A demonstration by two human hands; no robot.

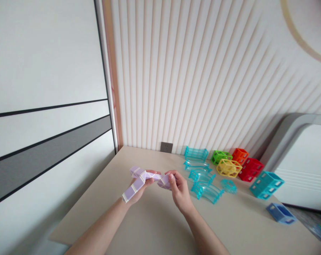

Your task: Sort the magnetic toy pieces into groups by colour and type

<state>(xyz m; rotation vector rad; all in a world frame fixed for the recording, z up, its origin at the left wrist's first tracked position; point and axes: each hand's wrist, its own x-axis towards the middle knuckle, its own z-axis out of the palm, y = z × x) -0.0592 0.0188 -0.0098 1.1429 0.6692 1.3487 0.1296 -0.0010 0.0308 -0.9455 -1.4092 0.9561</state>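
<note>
Between my hands, above the table, is a lilac and white snake puzzle bent into several angled segments. My left hand grips it from beneath near its middle, with most of the fingers hidden behind the segments. One straight arm of the puzzle points down toward my left wrist, and another part sticks out to the upper left. At the puzzle's right end, my right hand pinches a segment, with the thumb on top and the fingers curled behind.
Clear teal curved track pieces lie right of my hands. Beyond them stand green, yellow, orange, red, teal and blue blocks. A ribbed wall with a socket borders the table.
</note>
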